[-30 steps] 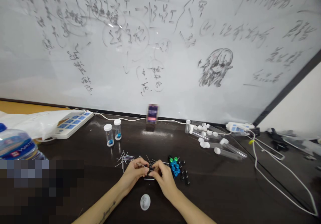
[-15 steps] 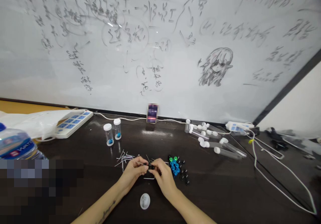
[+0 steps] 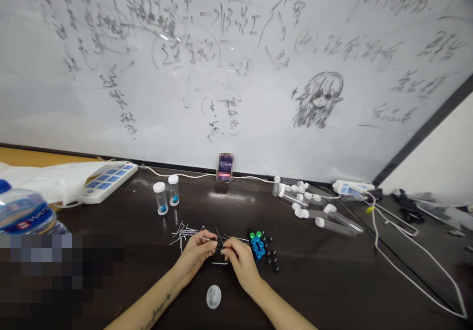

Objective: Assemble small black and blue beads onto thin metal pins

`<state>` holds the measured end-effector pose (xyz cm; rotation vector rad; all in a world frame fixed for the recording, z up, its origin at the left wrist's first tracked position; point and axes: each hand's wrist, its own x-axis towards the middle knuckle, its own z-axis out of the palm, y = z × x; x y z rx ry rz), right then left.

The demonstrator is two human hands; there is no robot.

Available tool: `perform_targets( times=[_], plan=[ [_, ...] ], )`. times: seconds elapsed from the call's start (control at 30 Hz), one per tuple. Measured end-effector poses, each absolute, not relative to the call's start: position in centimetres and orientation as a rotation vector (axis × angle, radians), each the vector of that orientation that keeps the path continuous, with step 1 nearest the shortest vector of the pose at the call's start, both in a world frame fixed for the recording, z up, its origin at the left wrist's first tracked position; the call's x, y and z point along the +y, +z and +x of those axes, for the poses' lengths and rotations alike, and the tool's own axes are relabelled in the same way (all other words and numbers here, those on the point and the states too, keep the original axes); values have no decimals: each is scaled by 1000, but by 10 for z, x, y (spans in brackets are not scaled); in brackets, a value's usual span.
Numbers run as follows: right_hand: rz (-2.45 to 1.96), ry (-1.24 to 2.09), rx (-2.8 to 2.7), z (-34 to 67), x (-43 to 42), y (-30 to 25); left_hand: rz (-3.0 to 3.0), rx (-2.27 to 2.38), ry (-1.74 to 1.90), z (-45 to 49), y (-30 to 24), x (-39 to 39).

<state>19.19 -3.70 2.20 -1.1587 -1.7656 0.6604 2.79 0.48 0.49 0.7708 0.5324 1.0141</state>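
Note:
My left hand (image 3: pixel 195 254) and my right hand (image 3: pixel 238 261) meet at the middle of the dark table (image 3: pixel 332 280), fingers pinched. Between the fingertips is a small black bead (image 3: pixel 220 246) with a thin metal pin (image 3: pixel 207 240) pointing left from it. Loose metal pins (image 3: pixel 184 231) lie just beyond my left hand. A cluster of blue beads (image 3: pixel 258 247), two green beads (image 3: pixel 255 234) and scattered black beads (image 3: pixel 272 261) sit right of my right hand. A white cap (image 3: pixel 213 296) lies between my forearms.
Two capped vials (image 3: pixel 166 196) holding blue beads stand behind the pins. Several capped empty tubes (image 3: pixel 314 209) lie at the back right. A water bottle (image 3: pixel 22 214), a keypad device (image 3: pixel 105 181), power strip (image 3: pixel 349 188) and white cables (image 3: pixel 406 266) edge the table. A whiteboard (image 3: pixel 236 74) rises behind.
Both hands stay together over the same spot; the fingers shifted slightly around the bead and pin. Nothing else moved.

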Motion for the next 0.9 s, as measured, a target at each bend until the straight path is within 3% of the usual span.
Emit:
perform_targets(
  times=[0.4,0.9],
  plan=[
    [-926,1285,-1435,194,-26,7,741,515,964,25,2,6],
    [-825,1392,-1274,192,-30,15,765,524,962,26,3,6]
  ],
)
